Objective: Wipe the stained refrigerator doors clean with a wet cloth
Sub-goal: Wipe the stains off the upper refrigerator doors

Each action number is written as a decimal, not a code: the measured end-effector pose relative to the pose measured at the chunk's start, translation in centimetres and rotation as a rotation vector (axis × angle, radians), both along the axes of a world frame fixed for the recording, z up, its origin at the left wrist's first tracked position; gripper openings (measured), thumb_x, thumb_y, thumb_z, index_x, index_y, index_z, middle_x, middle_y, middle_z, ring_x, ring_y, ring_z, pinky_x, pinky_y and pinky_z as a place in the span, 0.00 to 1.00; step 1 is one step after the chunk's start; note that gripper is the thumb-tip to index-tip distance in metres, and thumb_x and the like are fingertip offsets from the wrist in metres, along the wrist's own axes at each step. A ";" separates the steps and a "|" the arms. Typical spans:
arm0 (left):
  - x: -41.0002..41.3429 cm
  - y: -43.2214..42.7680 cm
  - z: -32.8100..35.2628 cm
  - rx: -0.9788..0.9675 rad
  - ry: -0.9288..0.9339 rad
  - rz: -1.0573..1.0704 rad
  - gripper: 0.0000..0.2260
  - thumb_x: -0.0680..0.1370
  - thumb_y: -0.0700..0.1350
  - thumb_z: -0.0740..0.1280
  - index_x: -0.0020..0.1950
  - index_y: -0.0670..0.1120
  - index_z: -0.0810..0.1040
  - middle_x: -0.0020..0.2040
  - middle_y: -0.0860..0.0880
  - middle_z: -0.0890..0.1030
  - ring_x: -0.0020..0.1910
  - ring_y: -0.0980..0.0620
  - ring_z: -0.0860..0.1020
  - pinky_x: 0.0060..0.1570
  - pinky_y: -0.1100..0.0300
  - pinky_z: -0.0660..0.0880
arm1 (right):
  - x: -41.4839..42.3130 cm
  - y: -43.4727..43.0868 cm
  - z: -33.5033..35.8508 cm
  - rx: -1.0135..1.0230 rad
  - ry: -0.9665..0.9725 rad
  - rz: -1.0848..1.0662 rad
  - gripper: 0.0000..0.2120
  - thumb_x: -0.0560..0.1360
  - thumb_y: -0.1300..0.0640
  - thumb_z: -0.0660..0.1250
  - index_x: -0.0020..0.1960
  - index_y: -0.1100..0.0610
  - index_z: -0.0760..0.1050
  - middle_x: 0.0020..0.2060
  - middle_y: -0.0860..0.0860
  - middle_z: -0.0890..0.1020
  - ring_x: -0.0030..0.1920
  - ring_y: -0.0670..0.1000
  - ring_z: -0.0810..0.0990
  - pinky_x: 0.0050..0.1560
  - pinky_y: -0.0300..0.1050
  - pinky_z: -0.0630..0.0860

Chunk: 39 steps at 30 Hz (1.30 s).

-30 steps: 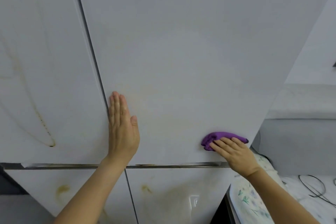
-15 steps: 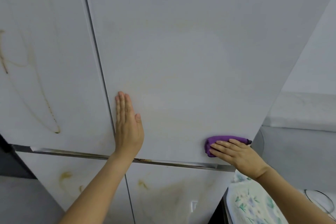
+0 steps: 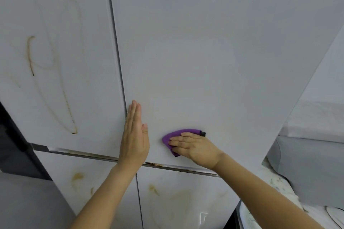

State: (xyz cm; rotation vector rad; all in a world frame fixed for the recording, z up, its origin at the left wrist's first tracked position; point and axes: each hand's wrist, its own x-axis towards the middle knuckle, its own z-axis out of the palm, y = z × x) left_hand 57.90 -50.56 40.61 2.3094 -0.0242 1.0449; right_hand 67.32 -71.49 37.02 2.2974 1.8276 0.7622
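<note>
A white refrigerator fills the view. Its upper right door (image 3: 204, 52) carries faint yellowish smears. My right hand (image 3: 193, 147) presses a purple cloth (image 3: 178, 134) flat against that door near its lower edge. My left hand (image 3: 135, 135) lies flat, fingers together, on the same door just right of the centre seam, holding nothing. The upper left door (image 3: 55, 61) shows a long brown looping stain (image 3: 54, 87). The lower left door (image 3: 89, 182) and lower right door (image 3: 186, 197) have yellow-brown blotches.
A dark gap (image 3: 13, 145) runs along the fridge's left side. To the right stands a white appliance (image 3: 312, 154) with a floral-patterned cover (image 3: 275, 180) beside the fridge's lower right corner.
My right hand has slid the purple cloth leftwards along the bottom of the upper right door, from its right edge to close beside my left hand. My left hand stays flat on the door.
</note>
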 end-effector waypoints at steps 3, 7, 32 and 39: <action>-1.0 -0.1 -0.2 -0.041 0.055 0.033 0.24 0.82 0.43 0.50 0.77 0.43 0.49 0.76 0.53 0.46 0.76 0.58 0.46 0.72 0.70 0.45 | -0.3 5.6 -0.9 -0.014 0.026 0.064 0.11 0.70 0.58 0.70 0.51 0.51 0.83 0.57 0.47 0.82 0.58 0.48 0.79 0.64 0.42 0.69; -0.9 -0.6 -0.2 -0.113 0.148 0.092 0.25 0.82 0.42 0.51 0.77 0.45 0.44 0.75 0.55 0.40 0.76 0.58 0.42 0.69 0.71 0.41 | -1.6 10.3 -2.3 0.047 0.169 0.050 0.14 0.63 0.59 0.77 0.48 0.55 0.84 0.50 0.49 0.84 0.54 0.51 0.80 0.61 0.40 0.70; 0.7 -5.7 -2.2 -0.043 0.140 -0.096 0.24 0.81 0.43 0.50 0.77 0.44 0.48 0.76 0.55 0.44 0.75 0.62 0.43 0.72 0.70 0.41 | -0.9 -18.7 -7.8 -0.032 0.160 -0.446 0.08 0.66 0.57 0.63 0.32 0.51 0.80 0.39 0.45 0.83 0.43 0.49 0.82 0.52 0.37 0.67; -0.7 -6.9 -3.9 0.095 0.144 -0.319 0.17 0.80 0.49 0.55 0.64 0.45 0.75 0.62 0.52 0.76 0.63 0.56 0.71 0.64 0.64 0.66 | -6.7 -11.5 -8.4 1.063 0.968 -0.936 0.17 0.62 0.75 0.57 0.31 0.58 0.79 0.29 0.51 0.78 0.29 0.41 0.75 0.29 0.36 0.73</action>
